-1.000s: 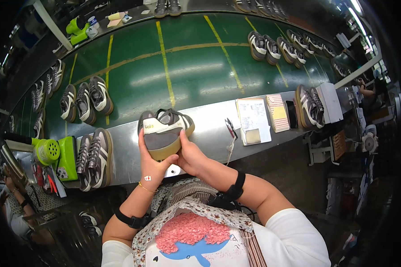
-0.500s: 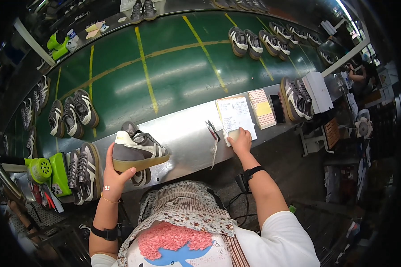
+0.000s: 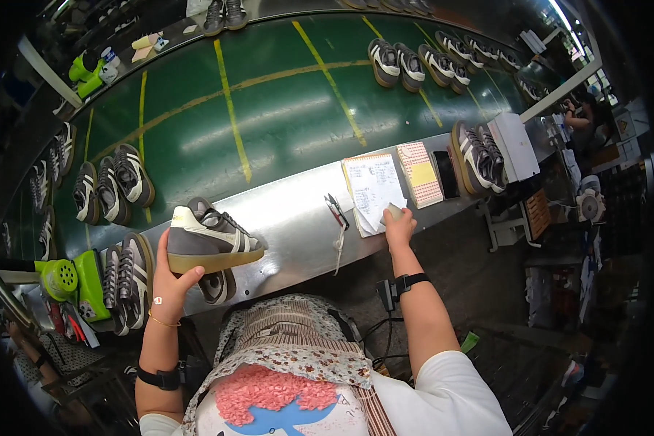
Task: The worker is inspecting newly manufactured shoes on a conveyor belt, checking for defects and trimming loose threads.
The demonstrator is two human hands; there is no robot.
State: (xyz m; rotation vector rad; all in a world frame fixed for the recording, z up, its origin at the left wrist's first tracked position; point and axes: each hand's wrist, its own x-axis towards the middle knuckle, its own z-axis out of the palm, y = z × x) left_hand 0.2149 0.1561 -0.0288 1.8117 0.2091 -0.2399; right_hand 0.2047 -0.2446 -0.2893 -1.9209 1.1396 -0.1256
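Our left hand (image 3: 170, 285) is spread around the heel end of a grey shoe (image 3: 209, 243), fingers up along its side and thumb low by the gum sole, holding it tilted a little with the toe pointing toward our right. Just below that shoe and partly hidden by it, a second shoe (image 3: 216, 287) sits near the front edge of the counter (image 3: 291, 243). Well off to the right, our right hand (image 3: 400, 229) is closed to a pinch over the lower corner of an open notebook (image 3: 369, 178), with a small beige block (image 3: 394, 211) between thumb and fingers; we cannot tell whether the block touches the page. Between our hands, nearer the right one, lie the snips (image 3: 336, 211), and beyond the right hand are a patterned notebook (image 3: 419, 174) and a dark phone (image 3: 445, 174). We judge the step in hand to be taking up the block while the other hand steadies the shoe. From here, moving the block calls for a firm pinch, a clean lift past the loose paper and snips, and a quiet left hand.
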